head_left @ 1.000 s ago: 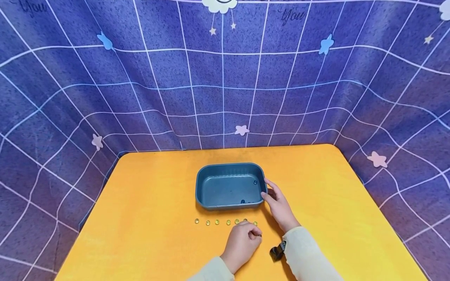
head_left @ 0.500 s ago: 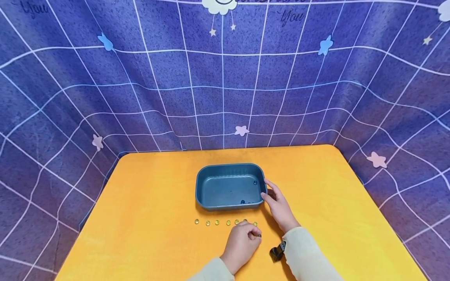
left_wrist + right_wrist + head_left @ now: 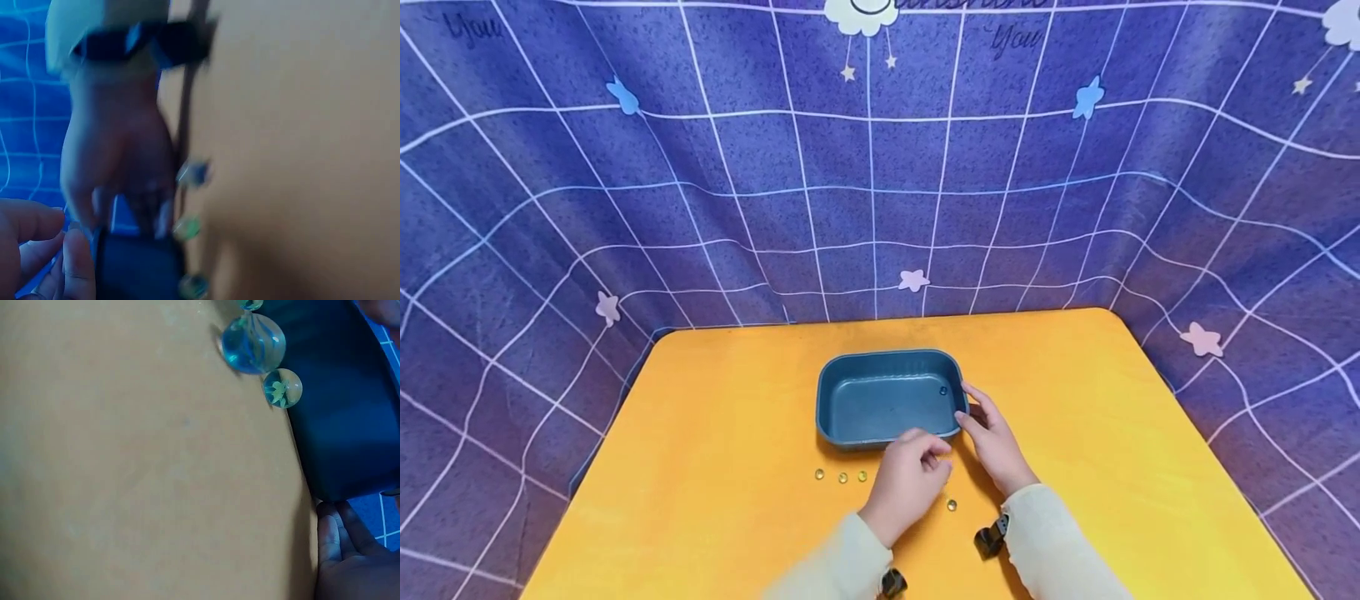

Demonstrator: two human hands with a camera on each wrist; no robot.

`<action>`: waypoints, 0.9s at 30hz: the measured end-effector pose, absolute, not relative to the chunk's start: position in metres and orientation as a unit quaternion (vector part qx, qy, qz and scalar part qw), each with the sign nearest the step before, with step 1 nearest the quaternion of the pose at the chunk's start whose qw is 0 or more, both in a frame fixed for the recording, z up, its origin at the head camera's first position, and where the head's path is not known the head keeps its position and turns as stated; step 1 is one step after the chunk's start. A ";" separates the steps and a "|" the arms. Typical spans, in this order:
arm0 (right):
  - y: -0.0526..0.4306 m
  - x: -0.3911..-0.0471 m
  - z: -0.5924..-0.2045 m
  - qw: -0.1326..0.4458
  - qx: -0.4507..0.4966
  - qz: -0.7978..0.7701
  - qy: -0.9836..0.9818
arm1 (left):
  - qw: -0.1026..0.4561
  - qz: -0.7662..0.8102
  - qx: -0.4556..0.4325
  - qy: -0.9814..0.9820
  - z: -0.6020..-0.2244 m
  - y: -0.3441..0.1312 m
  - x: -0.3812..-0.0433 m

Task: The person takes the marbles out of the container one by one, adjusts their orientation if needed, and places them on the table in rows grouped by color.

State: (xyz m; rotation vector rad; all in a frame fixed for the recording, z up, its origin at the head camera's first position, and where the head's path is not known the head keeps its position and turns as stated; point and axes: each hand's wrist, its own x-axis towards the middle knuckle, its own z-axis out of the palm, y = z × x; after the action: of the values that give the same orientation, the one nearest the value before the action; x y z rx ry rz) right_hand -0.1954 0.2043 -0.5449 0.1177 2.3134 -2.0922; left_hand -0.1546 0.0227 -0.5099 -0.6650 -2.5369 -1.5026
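My right hand (image 3: 1000,446) grips the right end of a dark blue plastic box (image 3: 842,433), thumb over the rim and fingers along the outside. My left hand (image 3: 906,483) is raised at the box's front rim, fingers loosely bent and apparently holding nothing; its fingertips (image 3: 78,262) show in the left wrist view. Behind it the front right of the box is hidden. One glass marble (image 3: 943,390) lies inside the box. On the table, a marble (image 3: 952,505) sits nearer me, and several others form a row, including a yellowish marble (image 3: 862,476); my left hand covers part of it.
The yellow tabletop (image 3: 722,400) reaches back to a purple gridded curtain (image 3: 872,208) that surrounds it on three sides. Black wrist straps, such as the right one (image 3: 991,537), sit over pale sleeves (image 3: 1060,542).
My left hand has left the marble near me, now uncovered on the table, and moved forward and up to the box's front rim. My right hand keeps its place on the box.
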 end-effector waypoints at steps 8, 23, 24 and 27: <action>0.205 -0.197 -0.548 0.010 0.037 -0.671 0.740 | 0.058 -0.469 -0.183 -0.862 -0.496 0.026 -0.202; 0.203 -0.195 -0.545 0.019 0.037 -0.670 0.741 | -0.075 -0.429 -0.110 -0.894 -0.504 0.049 -0.259; 0.203 -0.195 -0.545 0.019 0.039 -0.670 0.741 | -0.080 -0.431 -0.105 -0.893 -0.504 0.050 -0.262; 0.203 -0.195 -0.544 0.016 0.039 -0.668 0.743 | -0.083 -0.424 -0.107 -0.895 -0.506 0.052 -0.269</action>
State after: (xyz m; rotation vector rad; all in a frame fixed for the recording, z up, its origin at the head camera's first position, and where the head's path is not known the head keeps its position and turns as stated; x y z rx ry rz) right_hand -0.1952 0.2032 -0.5438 0.1214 2.3113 -2.0773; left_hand -0.2692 0.0518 -0.5062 -0.3543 -2.9723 -1.4080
